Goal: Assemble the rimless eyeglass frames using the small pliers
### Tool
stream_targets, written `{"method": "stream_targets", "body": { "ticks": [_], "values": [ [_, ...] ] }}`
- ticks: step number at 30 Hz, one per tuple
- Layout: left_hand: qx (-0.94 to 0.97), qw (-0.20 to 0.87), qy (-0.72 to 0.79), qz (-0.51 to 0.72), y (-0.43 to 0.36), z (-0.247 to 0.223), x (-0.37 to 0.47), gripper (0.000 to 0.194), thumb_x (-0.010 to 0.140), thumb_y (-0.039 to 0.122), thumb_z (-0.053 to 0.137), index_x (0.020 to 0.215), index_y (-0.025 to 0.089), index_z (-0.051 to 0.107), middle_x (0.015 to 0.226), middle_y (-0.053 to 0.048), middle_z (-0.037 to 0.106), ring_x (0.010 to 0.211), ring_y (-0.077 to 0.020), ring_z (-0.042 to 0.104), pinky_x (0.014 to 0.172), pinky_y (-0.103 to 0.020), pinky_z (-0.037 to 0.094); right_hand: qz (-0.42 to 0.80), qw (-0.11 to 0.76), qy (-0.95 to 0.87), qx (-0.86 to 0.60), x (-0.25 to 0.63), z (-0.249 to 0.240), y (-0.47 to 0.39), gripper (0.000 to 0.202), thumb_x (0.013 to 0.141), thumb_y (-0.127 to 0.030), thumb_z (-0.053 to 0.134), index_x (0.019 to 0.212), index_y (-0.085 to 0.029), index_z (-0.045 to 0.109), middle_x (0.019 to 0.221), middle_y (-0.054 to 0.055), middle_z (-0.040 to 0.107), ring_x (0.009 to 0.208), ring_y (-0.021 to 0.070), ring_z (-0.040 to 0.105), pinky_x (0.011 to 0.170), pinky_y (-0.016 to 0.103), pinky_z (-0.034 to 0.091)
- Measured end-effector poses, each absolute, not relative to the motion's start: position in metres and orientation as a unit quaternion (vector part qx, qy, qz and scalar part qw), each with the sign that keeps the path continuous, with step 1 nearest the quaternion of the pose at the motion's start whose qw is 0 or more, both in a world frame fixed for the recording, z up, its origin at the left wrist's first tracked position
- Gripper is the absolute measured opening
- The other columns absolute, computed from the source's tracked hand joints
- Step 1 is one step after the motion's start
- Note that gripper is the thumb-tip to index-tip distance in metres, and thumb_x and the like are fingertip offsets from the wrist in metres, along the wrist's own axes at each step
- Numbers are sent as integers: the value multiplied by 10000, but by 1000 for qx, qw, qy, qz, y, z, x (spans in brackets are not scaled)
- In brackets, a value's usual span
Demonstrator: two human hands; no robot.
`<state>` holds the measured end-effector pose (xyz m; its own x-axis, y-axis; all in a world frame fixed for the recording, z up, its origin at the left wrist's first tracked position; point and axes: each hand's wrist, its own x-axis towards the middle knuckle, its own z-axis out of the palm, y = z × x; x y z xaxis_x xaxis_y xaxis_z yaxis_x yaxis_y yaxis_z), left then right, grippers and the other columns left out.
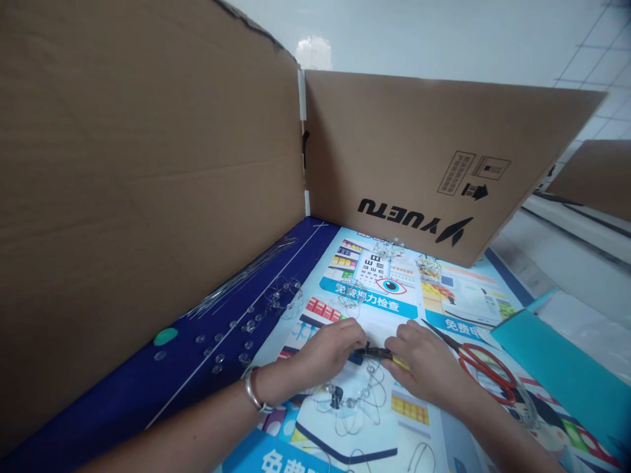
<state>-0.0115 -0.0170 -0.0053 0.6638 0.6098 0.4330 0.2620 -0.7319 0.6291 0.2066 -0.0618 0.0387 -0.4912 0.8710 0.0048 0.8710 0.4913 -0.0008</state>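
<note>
My right hand (419, 361) is closed around the yellow handles of a pair of pliers (375, 353), whose dark jaws point left. My left hand (340, 341) is pinched at the jaw tips, with its fingers closed around the end of a thin wire piece. From there a loop of wire with clear beads (365, 394) hangs or lies below both hands; which of the two I cannot tell. Thin wire loops stick out around it. The exact grip of the left fingertips is hidden. A silver bracelet (252, 389) circles my left wrist.
Loose clear beads (219, 358) and a bundle of straight wires (241, 276) lie on the left. Finished-looking bead-and-wire loops (389, 248) sit further back. Red-handled scissors (488, 368) and a teal folder (566, 355) are on the right. Cardboard walls (394, 144) stand behind and left.
</note>
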Motion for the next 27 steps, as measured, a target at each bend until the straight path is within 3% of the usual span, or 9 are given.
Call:
{"method": "stream_targets", "body": {
  "ticks": [27],
  "values": [
    [878, 276, 214, 327, -14, -8, -14, 206, 837, 21, 351, 824, 152, 510, 790, -25, 522, 738, -122, 482, 660, -221, 397, 37, -10, -869, -494, 208, 35, -59, 256, 884, -395, 378, 843, -230, 569, 784, 36, 535, 822, 185, 459, 682, 296, 314]
  ]
}}
